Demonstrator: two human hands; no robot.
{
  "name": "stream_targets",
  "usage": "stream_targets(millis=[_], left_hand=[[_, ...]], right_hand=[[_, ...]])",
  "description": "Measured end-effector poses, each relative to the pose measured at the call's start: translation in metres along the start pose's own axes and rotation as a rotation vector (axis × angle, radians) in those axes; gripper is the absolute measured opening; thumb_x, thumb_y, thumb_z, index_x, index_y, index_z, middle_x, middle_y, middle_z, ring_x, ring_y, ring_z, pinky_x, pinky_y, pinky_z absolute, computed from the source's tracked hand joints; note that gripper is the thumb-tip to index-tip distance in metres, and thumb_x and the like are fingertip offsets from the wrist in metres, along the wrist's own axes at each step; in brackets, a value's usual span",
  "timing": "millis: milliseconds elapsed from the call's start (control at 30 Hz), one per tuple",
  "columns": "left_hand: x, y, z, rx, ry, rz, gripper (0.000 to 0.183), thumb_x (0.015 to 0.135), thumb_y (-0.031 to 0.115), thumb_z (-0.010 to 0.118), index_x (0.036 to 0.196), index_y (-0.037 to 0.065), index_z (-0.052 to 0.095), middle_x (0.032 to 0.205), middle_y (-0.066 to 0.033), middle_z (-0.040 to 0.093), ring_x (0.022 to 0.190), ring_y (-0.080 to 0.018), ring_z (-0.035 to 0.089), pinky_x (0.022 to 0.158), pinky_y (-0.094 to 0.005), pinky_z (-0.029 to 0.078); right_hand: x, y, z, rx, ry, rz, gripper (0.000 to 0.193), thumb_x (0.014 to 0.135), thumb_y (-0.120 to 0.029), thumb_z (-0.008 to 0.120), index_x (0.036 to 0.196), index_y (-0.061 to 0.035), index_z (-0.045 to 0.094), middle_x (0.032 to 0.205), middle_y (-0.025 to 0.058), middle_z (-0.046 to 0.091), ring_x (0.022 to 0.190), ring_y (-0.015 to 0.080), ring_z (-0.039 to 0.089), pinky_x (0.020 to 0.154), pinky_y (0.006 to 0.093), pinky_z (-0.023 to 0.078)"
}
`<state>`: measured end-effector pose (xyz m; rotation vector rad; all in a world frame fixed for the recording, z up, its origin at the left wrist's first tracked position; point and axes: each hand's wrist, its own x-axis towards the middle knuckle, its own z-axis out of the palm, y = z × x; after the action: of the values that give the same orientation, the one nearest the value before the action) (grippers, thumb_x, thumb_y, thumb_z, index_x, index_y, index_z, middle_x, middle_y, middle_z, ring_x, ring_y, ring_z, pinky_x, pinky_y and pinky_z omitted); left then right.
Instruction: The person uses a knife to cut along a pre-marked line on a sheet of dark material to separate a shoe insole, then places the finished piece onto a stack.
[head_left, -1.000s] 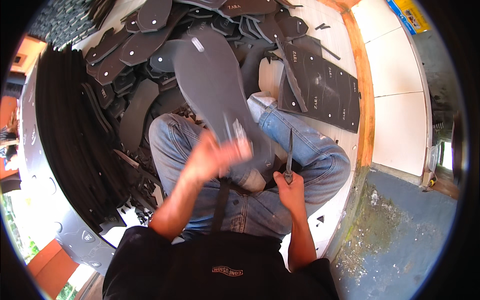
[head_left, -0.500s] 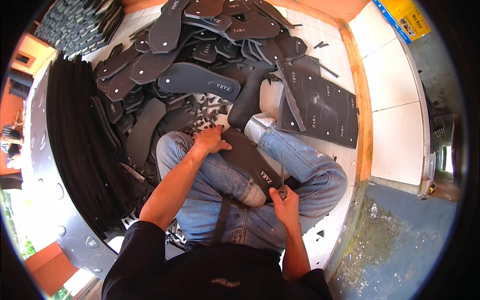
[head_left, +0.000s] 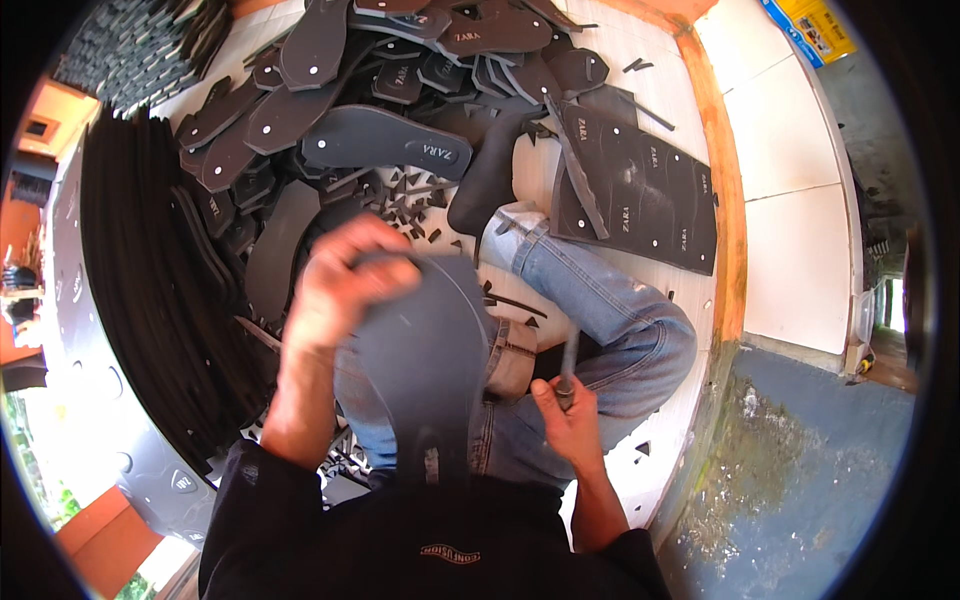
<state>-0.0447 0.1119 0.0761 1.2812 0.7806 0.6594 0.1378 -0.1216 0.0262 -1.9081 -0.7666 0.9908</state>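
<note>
A dark foam sandal sole (head_left: 425,340) is raised in front of my chest, its wide end up and its narrow end against my shirt. My left hand (head_left: 350,285), smeared a little by motion, is closed on the wide end's upper left edge. In my right hand (head_left: 570,418), above my bent leg, is a knife (head_left: 570,355) gripped by its handle with the thin blade pointing up, apart from the sole. Beyond my left hand lie small black offcuts (head_left: 405,205) on the pale floor.
A big heap of cut soles (head_left: 390,140) spreads in front of me. Tall stacked dark sheets (head_left: 140,290) stand at my left. A printed foam sheet (head_left: 635,190) lies beyond my right leg (head_left: 600,320), near an orange-edged sill (head_left: 720,200). More stacked pieces (head_left: 140,50) fill the far left.
My left hand has lifted the sole from between my legs up and toward my chest. The knife stays in my right hand, nearly in place. The view has shifted slightly.
</note>
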Motion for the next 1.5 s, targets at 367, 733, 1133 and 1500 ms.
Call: stream_targets(millis=[367,733,1133,1500], left_hand=[[-0.043,-0.057,0.033,-0.417,-0.013,-0.622,0.025,0.071,0.013,0.077,0.083,0.0,0.061,0.07,-0.0062,0.064,0.058,-0.0113,0.062,0.054,-0.0211,0.05],[-0.046,-0.04,0.04,-0.302,-0.017,-0.56,0.035,0.069,0.015,0.08,0.089,-0.006,0.061,0.072,-0.0081,0.065,0.061,-0.0107,0.061,0.057,-0.0214,0.049],[-0.051,-0.048,0.037,-0.256,-0.148,-0.536,0.031,0.075,0.02,0.076,0.089,-0.005,0.064,0.077,-0.0059,0.066,0.068,-0.0094,0.061,0.065,-0.0214,0.049],[-0.03,-0.082,0.054,-0.453,-0.019,-0.628,0.04,0.093,0.04,0.048,0.094,0.002,0.06,0.075,-0.0043,0.061,0.07,-0.0124,0.059,0.06,-0.0251,0.049]], right_hand=[[-0.017,0.015,0.005,-0.409,-0.088,-0.07,0.026,0.077,-0.017,0.069,0.064,-0.0011,0.052,0.051,0.0151,0.05,0.046,0.0315,0.052,0.045,0.0361,0.04],[0.019,-0.022,0.016,-0.455,-0.174,-0.165,0.016,0.073,-0.012,0.064,0.068,-0.0017,0.053,0.058,0.0207,0.054,0.059,0.0409,0.056,0.052,0.0466,0.043],[0.037,-0.02,0.023,-0.373,-0.23,-0.353,0.015,0.073,-0.011,0.064,0.069,-0.0006,0.053,0.059,0.0221,0.054,0.058,0.041,0.055,0.052,0.0466,0.042],[0.07,-0.042,0.006,0.264,-0.255,0.039,0.019,0.084,-0.019,0.067,0.08,-0.0014,0.061,0.065,-0.004,0.052,0.063,0.0037,0.045,0.054,0.0215,0.037]])
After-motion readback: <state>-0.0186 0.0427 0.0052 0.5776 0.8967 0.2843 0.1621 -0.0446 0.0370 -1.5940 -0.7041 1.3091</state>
